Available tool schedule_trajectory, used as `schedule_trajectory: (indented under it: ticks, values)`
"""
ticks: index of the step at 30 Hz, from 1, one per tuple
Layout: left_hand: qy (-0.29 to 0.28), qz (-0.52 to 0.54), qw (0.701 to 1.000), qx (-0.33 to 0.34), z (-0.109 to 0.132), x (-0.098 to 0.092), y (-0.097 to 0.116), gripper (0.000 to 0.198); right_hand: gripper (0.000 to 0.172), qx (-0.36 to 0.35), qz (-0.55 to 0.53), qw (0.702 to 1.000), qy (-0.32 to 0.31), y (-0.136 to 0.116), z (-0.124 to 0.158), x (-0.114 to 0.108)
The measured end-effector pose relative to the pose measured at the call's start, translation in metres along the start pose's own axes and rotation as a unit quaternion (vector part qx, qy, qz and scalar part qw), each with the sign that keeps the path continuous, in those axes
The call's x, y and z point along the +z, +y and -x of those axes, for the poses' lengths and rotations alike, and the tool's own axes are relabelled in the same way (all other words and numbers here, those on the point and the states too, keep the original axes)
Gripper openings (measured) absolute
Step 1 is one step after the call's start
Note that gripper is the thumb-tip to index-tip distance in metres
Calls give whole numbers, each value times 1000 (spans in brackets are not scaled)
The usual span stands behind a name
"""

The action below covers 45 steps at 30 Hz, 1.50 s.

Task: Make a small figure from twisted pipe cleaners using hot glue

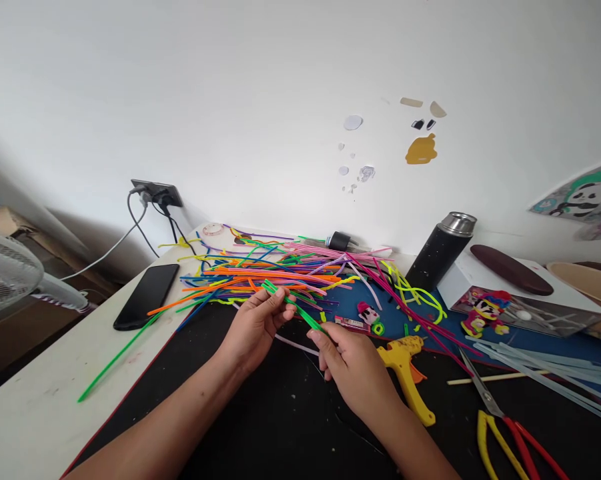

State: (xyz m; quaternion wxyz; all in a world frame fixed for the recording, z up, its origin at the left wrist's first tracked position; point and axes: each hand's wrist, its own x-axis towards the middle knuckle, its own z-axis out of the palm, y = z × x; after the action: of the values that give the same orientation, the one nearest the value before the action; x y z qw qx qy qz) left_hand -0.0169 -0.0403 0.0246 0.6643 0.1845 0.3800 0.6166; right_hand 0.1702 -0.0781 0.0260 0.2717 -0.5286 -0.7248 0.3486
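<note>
**Bright-green fuzzy craft stems (306,317) span the centre of the frame**

The left hand (261,325) pinches the thin green stems between thumb and fingers near their upper-left end. The right hand (357,367) grips their lower-right part, its thumb laid along them. Both hands are above a black mat (280,420) in the lower middle. Just beyond them, across the centre, lies a loose heap of multicoloured fuzzy stems (260,271). At centre left rests a black rectangular phone (147,297). Just beside the right hand lies a yellow plastic glue gun (403,360); at lower right are metal scissors with yellow and red handles (489,397), near translucent bluish sticks (545,371). A tilted black cylindrical flask with a silver cap (436,257) stands right of centre.
</note>
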Motion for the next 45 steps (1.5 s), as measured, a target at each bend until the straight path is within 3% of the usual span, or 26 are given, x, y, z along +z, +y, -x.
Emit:
schedule_trajectory:
  ticks: [10,18,30,45]
  values:
    - [-3,10,1000,-2,0,1,1,12,43,37,-85,996,-15,3,-4,0]
    - [10,8,1000,-6,0,1,1,12,43,22,-22,999,-28,3,-3,0]
    - [2,2,1000,4,1,1,1,15,39,50,-82,994,-44,0,-2,0]
    - [-3,-3,1000,5,1,1,2,14,44,56,-71,994,-63,1,0,0]
